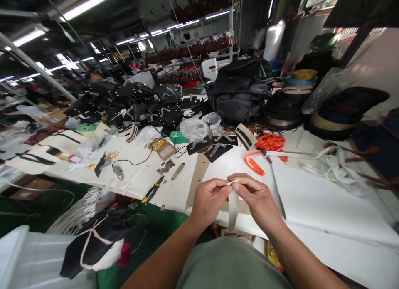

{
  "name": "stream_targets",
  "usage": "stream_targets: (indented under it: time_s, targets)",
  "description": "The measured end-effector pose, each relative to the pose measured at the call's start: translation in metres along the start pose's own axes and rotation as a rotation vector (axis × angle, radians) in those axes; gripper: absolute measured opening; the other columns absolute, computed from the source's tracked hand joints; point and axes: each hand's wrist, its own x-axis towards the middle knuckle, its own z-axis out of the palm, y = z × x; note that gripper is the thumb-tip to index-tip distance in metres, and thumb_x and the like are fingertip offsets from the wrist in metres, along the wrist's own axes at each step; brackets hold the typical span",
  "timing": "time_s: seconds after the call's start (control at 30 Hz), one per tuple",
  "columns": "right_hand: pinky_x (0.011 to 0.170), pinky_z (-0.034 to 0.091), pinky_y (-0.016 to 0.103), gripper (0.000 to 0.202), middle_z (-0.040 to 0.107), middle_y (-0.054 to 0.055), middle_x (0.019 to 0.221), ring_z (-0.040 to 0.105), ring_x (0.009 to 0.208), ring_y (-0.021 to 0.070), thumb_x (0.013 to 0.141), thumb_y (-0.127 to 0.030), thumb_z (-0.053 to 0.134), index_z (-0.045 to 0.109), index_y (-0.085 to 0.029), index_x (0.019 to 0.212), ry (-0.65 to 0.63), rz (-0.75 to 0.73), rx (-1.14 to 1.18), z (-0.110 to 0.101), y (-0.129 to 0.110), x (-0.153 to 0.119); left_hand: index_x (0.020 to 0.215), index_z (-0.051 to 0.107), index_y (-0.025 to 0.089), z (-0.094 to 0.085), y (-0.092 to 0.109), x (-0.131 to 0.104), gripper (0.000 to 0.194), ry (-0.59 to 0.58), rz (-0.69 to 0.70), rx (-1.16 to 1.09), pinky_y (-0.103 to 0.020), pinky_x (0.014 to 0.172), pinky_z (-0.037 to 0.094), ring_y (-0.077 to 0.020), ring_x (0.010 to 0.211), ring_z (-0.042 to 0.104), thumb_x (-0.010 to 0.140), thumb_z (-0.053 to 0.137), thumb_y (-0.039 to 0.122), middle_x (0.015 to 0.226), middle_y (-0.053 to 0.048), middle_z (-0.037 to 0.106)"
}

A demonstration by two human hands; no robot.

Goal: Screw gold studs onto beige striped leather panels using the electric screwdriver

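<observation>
the left hand (207, 201) and right hand (261, 198) pinch the top end of a pale strip (233, 210) between thumbs and fingertips, above the table's (132, 179) near edge. the strip could twist or slip if either pinch loosened, as its lower end seems to hang free; a wide leftward sweep might knock the pliers (152, 190), lying by that edge, off the table.

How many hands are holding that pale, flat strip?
2: the bare left hand and the bare right hand, on either side of the pale, flat strip, both pinching its top end.
</observation>
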Motion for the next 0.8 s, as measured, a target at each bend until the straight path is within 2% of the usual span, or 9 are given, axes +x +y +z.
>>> stream_targets:
  time_s: [0.13,0.3,0.4,0.47,0.53,0.57,0.67,0.73,0.8]
  targets:
    - [0.093,0.052,0.035,0.019,0.076,0.005,0.104,0.067,0.099,0.0229,0.086,-0.042,0.078,0.08,-0.025,0.094,0.168,0.164,0.123,0.011,0.02,0.012,0.078,0.075,0.015,-0.003,-0.016,0.028,0.028,-0.014,-0.089,0.007,-0.025,0.059,0.052,-0.0141,0.059,0.062,0.079,0.079,0.042,0.065,-0.003,0.069]
    - [0.095,0.049,0.037,0.022,0.076,0.005,0.098,0.065,0.096,0.023,0.082,-0.041,0.082,0.081,-0.024,0.097,0.324,0.272,0.386,0.028,0.045,0.039,0.074,0.071,0.015,-0.011,-0.04,0.077,0.028,-0.09,-0.162,-0.027,-0.024,0.055,0.049,-0.0132,0.056,0.059,0.08,0.077,0.042,0.06,-0.001,0.066]
    - [0.092,0.049,0.037,0.021,0.075,0.005,0.093,0.065,0.092,0.0224,0.083,-0.041,0.081,0.08,-0.023,0.094,0.375,0.314,0.48,0.036,0.059,0.063,0.068,0.064,0.016,-0.016,-0.065,0.108,0.033,-0.15,-0.216,-0.058,-0.024,0.053,0.047,-0.0128,0.053,0.057,0.078,0.078,0.045,0.056,0.001,0.062]
    - [0.088,0.05,0.035,0.021,0.072,0.005,0.088,0.064,0.088,0.0212,0.085,-0.043,0.079,0.079,-0.022,0.09,0.423,0.327,0.504,0.037,0.069,0.079,0.069,0.062,0.017,-0.021,-0.087,0.133,0.035,-0.255,-0.227,-0.06,-0.025,0.056,0.048,-0.0137,0.055,0.059,0.081,0.077,0.047,0.058,0.0,0.062]
    - [0.084,0.05,0.032,0.023,0.069,0.004,0.084,0.062,0.085,0.0193,0.085,-0.045,0.078,0.077,-0.022,0.084,0.52,0.338,0.501,0.033,0.078,0.093,0.077,0.066,0.018,-0.028,-0.115,0.166,0.032,-0.322,-0.168,0.003,-0.027,0.063,0.052,-0.0163,0.066,0.065,0.084,0.073,0.048,0.071,-0.002,0.068]
    - [0.081,0.049,0.03,0.024,0.067,0.003,0.082,0.061,0.081,0.0179,0.085,-0.045,0.079,0.076,-0.022,0.082,0.579,0.347,0.485,0.03,0.082,0.098,0.084,0.068,0.018,-0.032,-0.13,0.185,0.03,-0.311,-0.12,0.081,-0.029,0.068,0.053,-0.018,0.074,0.067,0.085,0.072,0.048,0.082,-0.004,0.071]
    - [0.069,0.045,0.026,0.025,0.06,0.0,0.074,0.052,0.069,0.0146,0.082,-0.046,0.081,0.073,-0.022,0.079,0.701,0.395,0.389,0.023,0.092,0.105,0.11,0.069,0.021,-0.046,-0.179,0.254,0.032,-0.157,-0.005,0.459,-0.037,0.087,0.055,-0.0253,0.1,0.066,0.084,0.075,0.038,0.114,-0.01,0.069]
    - [0.064,0.042,0.026,0.027,0.056,0.0,0.068,0.047,0.066,0.0149,0.083,-0.047,0.08,0.071,-0.022,0.075,0.711,0.439,0.316,0.024,0.097,0.104,0.123,0.064,0.018,-0.054,-0.208,0.3,0.045,-0.11,-0.007,0.618,-0.047,0.105,0.047,-0.0326,0.122,0.057,0.081,0.077,0.027,0.128,-0.015,0.064]
    - [0.064,0.04,0.027,0.032,0.054,0.0,0.065,0.047,0.067,0.0161,0.082,-0.048,0.079,0.068,-0.022,0.069,0.701,0.481,0.27,0.029,0.101,0.102,0.129,0.061,0.017,-0.058,-0.232,0.337,0.053,-0.124,-0.025,0.64,-0.052,0.116,0.035,-0.0357,0.137,0.046,0.078,0.076,0.018,0.138,-0.017,0.059]
